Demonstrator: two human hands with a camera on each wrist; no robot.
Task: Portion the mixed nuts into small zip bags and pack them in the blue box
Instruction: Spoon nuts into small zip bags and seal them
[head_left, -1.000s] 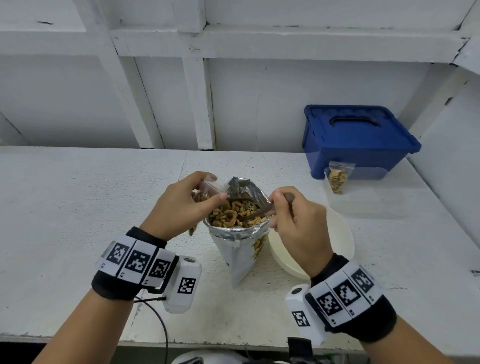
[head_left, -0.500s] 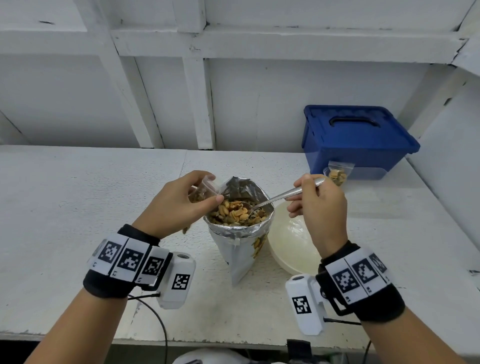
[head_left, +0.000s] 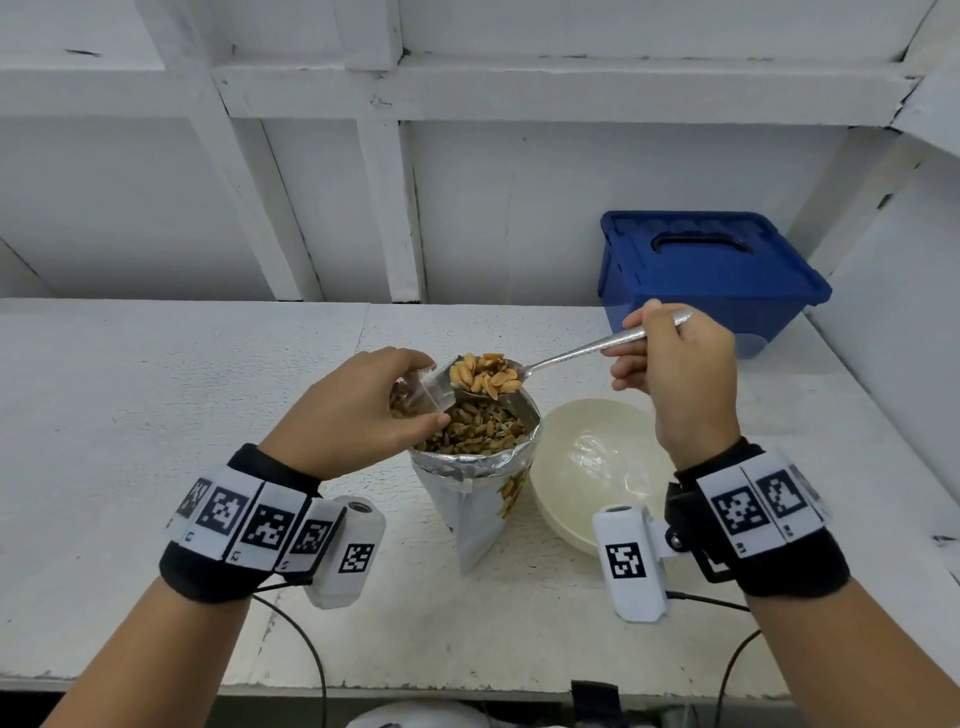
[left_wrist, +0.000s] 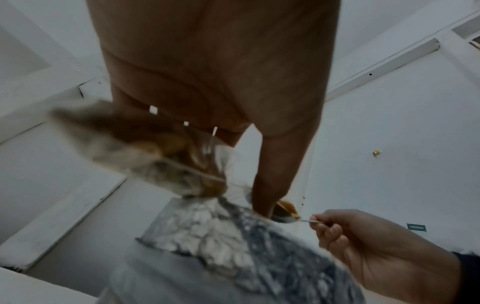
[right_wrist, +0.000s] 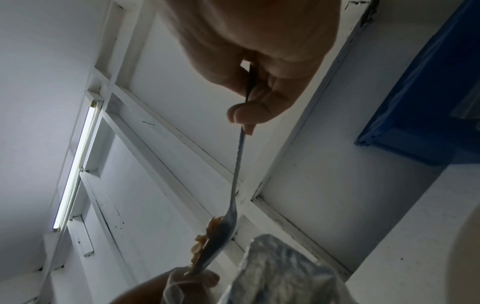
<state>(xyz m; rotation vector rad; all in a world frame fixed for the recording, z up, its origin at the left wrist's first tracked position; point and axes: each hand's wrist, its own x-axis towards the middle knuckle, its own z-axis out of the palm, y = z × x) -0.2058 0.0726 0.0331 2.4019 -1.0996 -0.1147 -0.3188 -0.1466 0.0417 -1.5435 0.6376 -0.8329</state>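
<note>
Our left hand (head_left: 353, 410) pinches a small clear zip bag (head_left: 418, 395) between thumb and fingers, holding its open mouth tilted toward the right, just above the left rim of the foil nut pouch (head_left: 480, 467). The zip bag already holds some nuts. In the left wrist view the zip bag (left_wrist: 155, 152) hangs blurred beneath the palm, over the crinkled foil of the pouch (left_wrist: 226, 232).

Our right hand (head_left: 675, 374) grips the handle of a metal spoon (head_left: 566, 356), fingers curled round it with the thumb on top. The spoon bowl is heaped with mixed nuts (head_left: 485, 376) and sits right at the mouth of the zip bag, above the pouch. From the right wrist view the spoon (right_wrist: 237, 164) runs down from the fingers (right_wrist: 255, 112) to the bag opening.

The pouch stands upright and open on the white surface (head_left: 130, 415), near the middle, filled with nuts. A cream bowl (head_left: 597, 467) sits just to its right. The blue box (head_left: 706, 270) rests at the far right against the wall, lid on, well apart from the pouch.
</note>
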